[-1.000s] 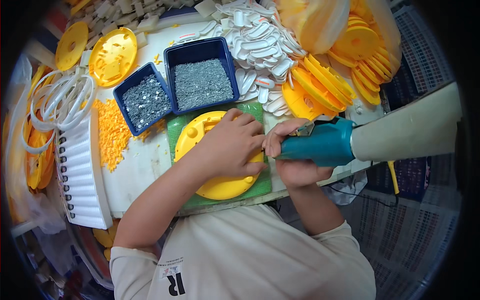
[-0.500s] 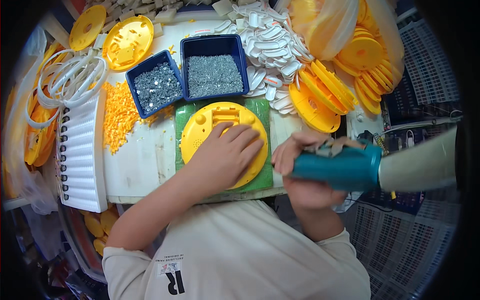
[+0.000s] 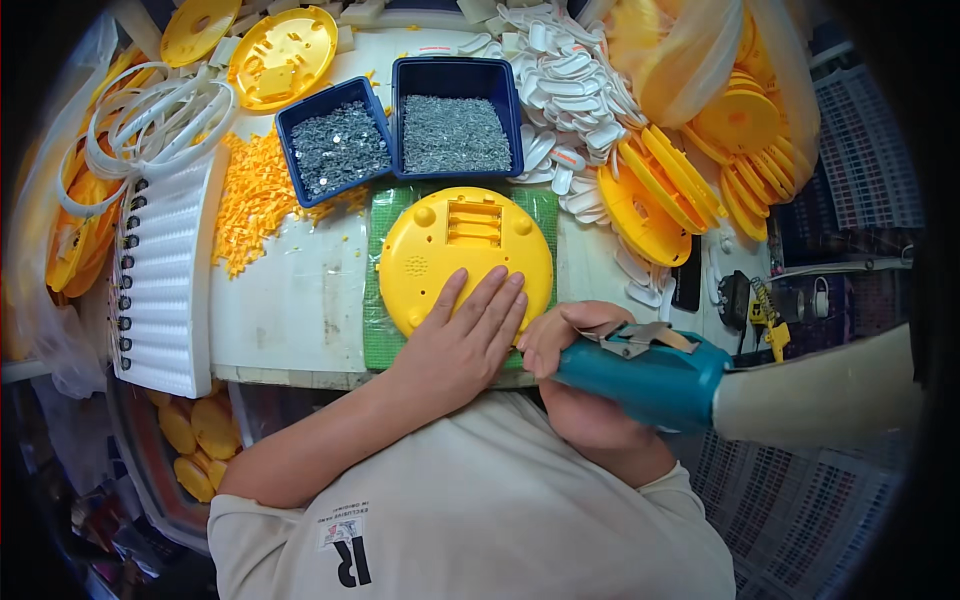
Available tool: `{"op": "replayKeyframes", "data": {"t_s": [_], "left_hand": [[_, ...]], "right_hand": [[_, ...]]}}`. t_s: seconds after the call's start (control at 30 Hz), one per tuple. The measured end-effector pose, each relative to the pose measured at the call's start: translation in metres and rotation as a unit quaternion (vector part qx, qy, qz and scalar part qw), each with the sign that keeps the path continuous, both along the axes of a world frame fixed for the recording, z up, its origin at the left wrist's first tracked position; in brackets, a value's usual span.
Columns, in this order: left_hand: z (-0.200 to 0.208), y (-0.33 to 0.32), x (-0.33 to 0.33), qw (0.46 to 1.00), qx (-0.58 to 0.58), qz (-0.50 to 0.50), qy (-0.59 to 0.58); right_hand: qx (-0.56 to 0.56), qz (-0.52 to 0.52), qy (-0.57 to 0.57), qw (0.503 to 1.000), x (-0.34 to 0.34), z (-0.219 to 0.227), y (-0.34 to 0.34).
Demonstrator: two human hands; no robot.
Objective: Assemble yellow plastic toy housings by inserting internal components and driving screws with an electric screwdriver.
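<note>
A round yellow plastic housing [image 3: 410, 240] lies on a green mat [image 3: 380, 335], its open battery compartment [image 3: 474, 224] on the far side. My left hand [image 3: 462, 325] rests flat on the housing's near half, its fingers stretched out and holding nothing. At the near right edge, my right hand [image 3: 560, 345] is wrapped round a teal power screwdriver [image 3: 650, 380] with a metal clip on its body. Its pale rear part [image 3: 815, 390] extends to the right; the fingers hide its tip.
Two blue bins [image 3: 510, 165] of small metal screws stand behind the mat. Left are orange plastic bits [image 3: 250, 205], a white foam tray [image 3: 170, 290] and white rings [image 3: 160, 140]. White plastic pieces [image 3: 575, 95] and stacked yellow discs [image 3: 650, 215] lie right, near a bag of yellow parts [image 3: 680, 60].
My left hand has slid toward me on the housing, uncovering the battery compartment. My right hand and the screwdriver have moved left and nearer to me. The whole view has shifted slightly.
</note>
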State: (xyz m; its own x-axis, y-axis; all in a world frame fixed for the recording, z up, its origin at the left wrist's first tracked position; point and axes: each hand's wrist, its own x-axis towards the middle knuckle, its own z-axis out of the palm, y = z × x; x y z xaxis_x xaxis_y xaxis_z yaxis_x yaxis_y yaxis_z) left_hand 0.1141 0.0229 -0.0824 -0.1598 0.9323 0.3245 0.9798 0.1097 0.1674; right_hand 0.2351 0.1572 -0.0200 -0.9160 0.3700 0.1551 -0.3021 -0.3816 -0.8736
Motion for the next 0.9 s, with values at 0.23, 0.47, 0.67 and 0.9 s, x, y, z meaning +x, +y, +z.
{"op": "replayKeyframes", "data": {"t_s": [0.23, 0.47, 0.67, 0.9], "left_hand": [[-0.002, -0.001, 0.000, 1.000, -0.006, -0.003, -0.001], [-0.003, -0.002, 0.001, 1.000, -0.005, 0.001, 0.002], [0.034, -0.017, -0.040, 0.978, -0.052, -0.095, -0.181], [0.009, -0.061, -0.084, 0.991, -0.036, -0.078, -0.105]], "right_hand": [[0.175, 0.015, -0.010, 0.984, -0.002, -0.015, 0.010], [0.228, 0.032, -0.055, 0.972, -0.001, -0.004, 0.010], [0.028, 0.043, -0.011, 0.999, -0.011, 0.020, 0.008], [0.050, 0.130, 0.011, 0.990, -0.052, 0.016, -0.024]]}}
